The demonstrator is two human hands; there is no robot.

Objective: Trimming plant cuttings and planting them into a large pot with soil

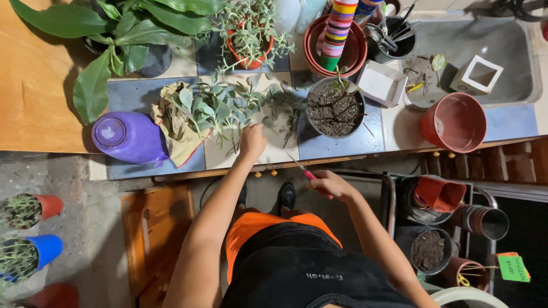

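Cuttings [228,108] lie on the tiled counter [354,145], spread over a rag [174,128] just right of a purple watering can [128,137]: grey-green, fleshy leaves on thin stems, roots trailing toward the counter edge. I see my left hand [253,141] resting flat on the stems at the heap's right end, fingers together. My right hand [330,185] hangs below the counter, closed on red-handled snips [305,171], blades pointing up toward the heap. I judge this a sorting or trimming step; the next move would call for lifting one stem clear. A soil-filled pot [335,108] stands just beside, to the right.
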